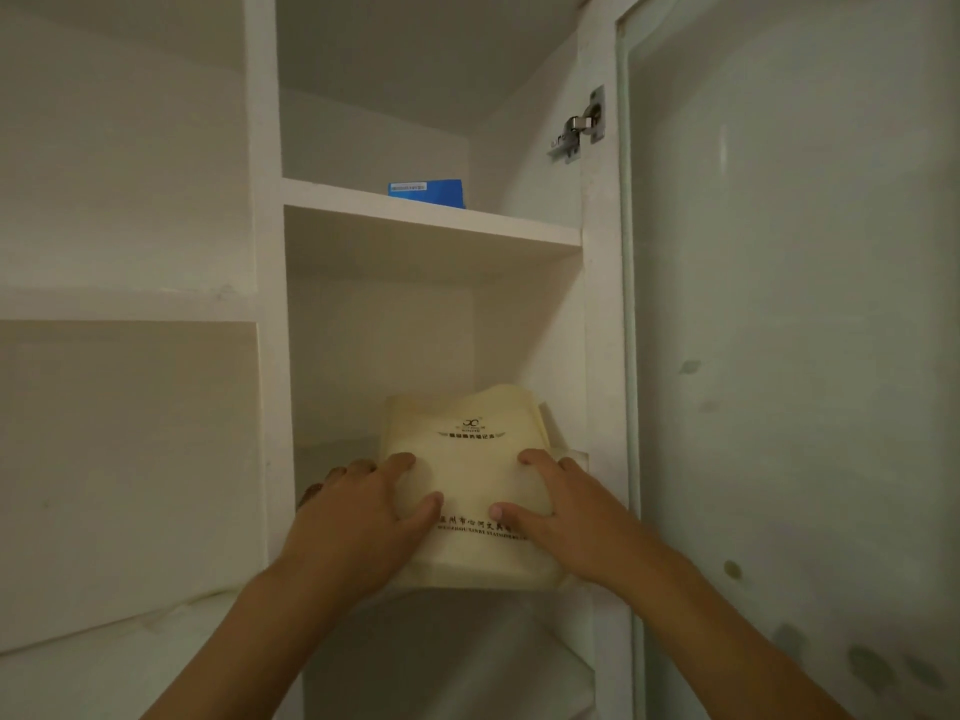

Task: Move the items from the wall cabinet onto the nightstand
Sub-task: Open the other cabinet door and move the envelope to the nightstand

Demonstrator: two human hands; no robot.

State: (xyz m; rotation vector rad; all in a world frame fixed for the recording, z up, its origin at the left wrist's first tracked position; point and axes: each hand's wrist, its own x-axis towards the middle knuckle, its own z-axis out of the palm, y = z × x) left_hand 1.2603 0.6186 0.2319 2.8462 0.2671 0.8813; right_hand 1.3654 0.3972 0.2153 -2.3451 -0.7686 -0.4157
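- The cabinet is white and fills most of the view, with one upright panel splitting a left bay from a narrower right bay.
- The door stands swung out on the right; its pane is frosted and shows some dark smudges low down.
- The left bay has a shelf at about mid height.
- The right bay has an upper shelf and a lower shelf, whose front edge is mostly hidden behind the hands and what they hold.
- The notebooks are a cream stack, the top cover printed with a small logo and lines of dark text. They sit at the lower shelf of the right bay, tilted, with the near end sticking out over the shelf's front edge. More cream covers show behind and to the right of the top one, close to the bay's right wall.
- The left hand grips the stack's left side, fingers curled over the top cover and thumb laid on it.
- The right hand grips the right side the same way, thumb pointing in toward the other thumb; the two thumbs are near but apart.
- A blue box lies on the upper shelf, set back from the edge, with a pale label on its front.
- A metal hinge joins the door to the cabinet's right wall, near the top.
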